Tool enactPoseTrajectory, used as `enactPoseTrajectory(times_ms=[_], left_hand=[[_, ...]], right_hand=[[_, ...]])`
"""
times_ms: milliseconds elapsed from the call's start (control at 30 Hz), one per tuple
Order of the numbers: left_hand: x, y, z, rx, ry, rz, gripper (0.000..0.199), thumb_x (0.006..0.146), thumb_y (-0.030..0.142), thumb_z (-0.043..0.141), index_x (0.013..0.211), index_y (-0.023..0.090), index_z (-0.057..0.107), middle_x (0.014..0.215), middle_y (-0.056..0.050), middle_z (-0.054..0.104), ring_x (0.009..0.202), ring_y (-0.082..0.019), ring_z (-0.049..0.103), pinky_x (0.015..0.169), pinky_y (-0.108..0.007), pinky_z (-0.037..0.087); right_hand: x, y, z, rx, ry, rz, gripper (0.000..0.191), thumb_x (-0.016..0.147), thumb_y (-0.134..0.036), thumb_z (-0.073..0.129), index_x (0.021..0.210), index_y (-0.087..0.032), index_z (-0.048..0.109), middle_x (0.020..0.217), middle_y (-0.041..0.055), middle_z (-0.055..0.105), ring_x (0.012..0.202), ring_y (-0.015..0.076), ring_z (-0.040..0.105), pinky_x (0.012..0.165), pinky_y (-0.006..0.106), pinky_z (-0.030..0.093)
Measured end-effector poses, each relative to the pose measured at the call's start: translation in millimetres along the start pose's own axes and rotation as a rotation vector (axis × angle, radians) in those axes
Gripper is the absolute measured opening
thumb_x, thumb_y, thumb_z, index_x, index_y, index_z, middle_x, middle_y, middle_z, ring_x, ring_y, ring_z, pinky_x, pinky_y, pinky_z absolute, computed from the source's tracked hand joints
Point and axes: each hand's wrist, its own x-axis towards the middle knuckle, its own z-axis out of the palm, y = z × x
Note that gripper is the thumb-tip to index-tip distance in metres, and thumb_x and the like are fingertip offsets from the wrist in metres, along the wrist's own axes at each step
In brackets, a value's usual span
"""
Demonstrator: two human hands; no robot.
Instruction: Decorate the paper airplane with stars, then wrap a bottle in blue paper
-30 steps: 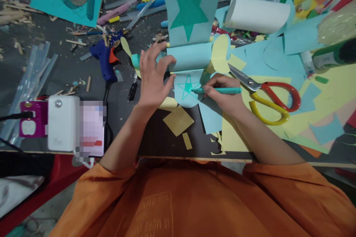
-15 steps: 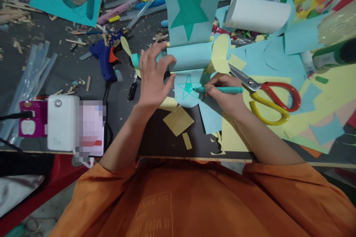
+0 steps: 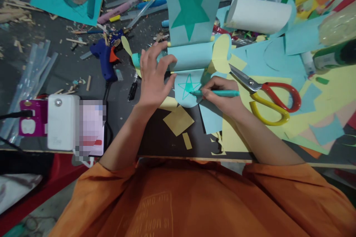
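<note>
A toy airplane (image 3: 191, 56) of light blue paper lies on the table, with a rounded body, a yellow propeller (image 3: 126, 48) at its left and yellow tail pieces (image 3: 221, 54) at its right. My left hand (image 3: 155, 70) grips its front part, fingers curved over the body and thumb by the lower wing (image 3: 185, 100). On that wing is a green star outline, filled in at its centre. Pinched in my right hand (image 3: 221, 96) is a green marker (image 3: 229, 93), its tip on the star. The upper wing (image 3: 174, 33) carries a larger, solid green star.
Scissors (image 3: 253, 85) with red and yellow handles lie right of my right hand on paper sheets. Left are a blue glue gun (image 3: 103, 59), clear glue sticks (image 3: 36, 70), a white power bank (image 3: 62, 122) and a phone (image 3: 96, 129). A white paper roll (image 3: 260, 14) lies behind.
The marker tip has shifted slightly left and down within the star, and my right hand has moved a little with it. My left hand stays in place on the airplane.
</note>
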Motion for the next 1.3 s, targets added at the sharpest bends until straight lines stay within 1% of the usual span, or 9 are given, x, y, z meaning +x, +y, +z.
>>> enactPoseTrajectory(times_ms=[133,233,433,667,867,933,1067,1233,1300], left_hand=[[-0.8,-1.5,1.5,0.047,0.058,0.038,0.025,0.094,0.034,0.056,0.118,0.032,0.052,0.149,-0.009,0.052,0.149,-0.027,0.038,0.127,-0.057,0.02],[-0.9,-1.9,2.4,0.046,0.071,0.056,0.026,0.093,0.033,0.058,0.118,0.032,0.051,0.148,-0.01,0.053,0.148,-0.028,0.039,0.126,-0.058,0.022],[0.4,-0.9,-0.8,-0.001,0.016,0.003,0.025,0.093,0.034,0.057,0.117,0.033,0.052,0.152,-0.007,0.051,0.151,-0.026,0.035,0.129,-0.054,0.015],[0.3,-2.7,1.1,0.018,0.03,0.021,0.028,0.09,0.032,0.06,0.117,0.031,0.053,0.15,-0.009,0.052,0.149,-0.028,0.037,0.127,-0.06,0.018],[0.4,0.9,-0.4,-0.015,0.002,-0.033,0.028,0.091,0.031,0.059,0.117,0.034,0.051,0.152,-0.006,0.05,0.152,-0.025,0.034,0.13,-0.053,0.011],[0.5,1.9,-1.0,-0.004,0.007,-0.035,0.027,0.091,0.029,0.058,0.117,0.033,0.051,0.151,-0.006,0.05,0.151,-0.025,0.036,0.13,-0.052,0.012],[1.0,2.3,-0.1,0.024,0.014,-0.024,0.025,0.091,0.03,0.058,0.115,0.032,0.052,0.151,-0.006,0.05,0.15,-0.025,0.036,0.13,-0.054,0.013],[2.0,2.0,0.9,-0.016,-0.014,-0.054,0.027,0.091,0.033,0.06,0.116,0.032,0.051,0.153,-0.007,0.048,0.151,-0.026,0.032,0.13,-0.058,0.006],[1.9,1.8,0.9,-0.009,-0.018,-0.048,0.026,0.091,0.035,0.06,0.116,0.032,0.051,0.153,-0.007,0.049,0.151,-0.027,0.033,0.129,-0.06,0.006]], right_hand=[[0.3,-0.8,-0.4,0.003,0.017,0.017,0.013,0.072,-0.024,0.061,0.059,-0.022,0.061,0.056,-0.0015,0.06,0.055,0.0145,0.054,0.054,0.029,0.041],[0.4,0.5,-0.6,0.017,0.016,0.01,0.012,0.072,-0.024,0.062,0.06,-0.022,0.061,0.056,-0.0011,0.06,0.055,0.0148,0.055,0.054,0.03,0.041],[0.6,1.9,-0.8,0.013,-0.013,0.009,0.013,0.074,-0.026,0.064,0.062,-0.021,0.062,0.058,-0.0009,0.061,0.056,0.0148,0.055,0.055,0.03,0.042],[0.9,1.1,-0.9,0.029,-0.017,0.016,0.012,0.073,-0.026,0.065,0.062,-0.022,0.062,0.058,-0.0012,0.062,0.057,0.0151,0.056,0.056,0.03,0.043],[0.7,4.3,0.5,0.074,0.022,0.053,0.011,0.075,-0.031,0.07,0.07,-0.022,0.067,0.062,-0.0003,0.066,0.058,0.0155,0.06,0.056,0.03,0.046],[0.8,5.4,0.8,0.079,0.027,0.062,0.012,0.075,-0.033,0.071,0.073,-0.021,0.069,0.063,0.0,0.067,0.059,0.0155,0.061,0.056,0.031,0.047],[1.1,5.8,0.8,0.072,-0.006,0.056,0.014,0.076,-0.034,0.072,0.072,-0.021,0.069,0.061,-0.0001,0.065,0.058,0.0156,0.061,0.056,0.031,0.047],[0.7,5.5,1.1,0.077,0.0,0.054,0.019,0.078,-0.038,0.074,0.073,-0.021,0.069,0.062,0.0002,0.065,0.058,0.016,0.061,0.056,0.031,0.047],[0.5,6.0,1.3,0.071,-0.01,0.058,0.022,0.078,-0.041,0.075,0.073,-0.021,0.069,0.061,0.0,0.064,0.058,0.0159,0.06,0.056,0.032,0.048]])
